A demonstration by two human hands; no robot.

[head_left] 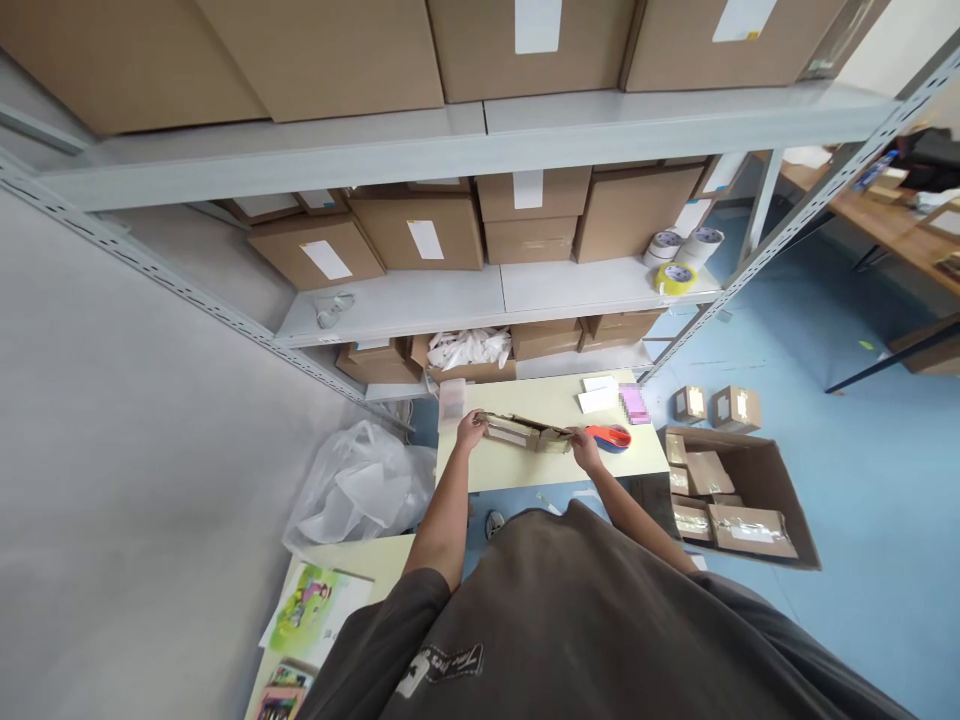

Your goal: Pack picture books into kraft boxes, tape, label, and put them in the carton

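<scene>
A flattened, partly folded cardboard box (517, 430) is held between both hands above the pale yellow table (510, 478). My left hand (471, 430) is closed on its left end. At the opposite end, my right hand (585, 450) grips the cardboard near some loose flaps. Just beyond my right hand lies an orange and blue tape dispenser (609, 437). White paper slips (598, 395) and a pink-purple pad (634, 403) rest at the table's back right. A translucent pinkish container (452, 398) stands at the back left.
Metal shelving (450, 150) with cartons rises behind the table, tape rolls (676, 278) on its middle shelf. A large open carton (795, 510) of small parcels sits on the floor at right. At left are a clear plastic bag (367, 490) and a picture book (315, 610).
</scene>
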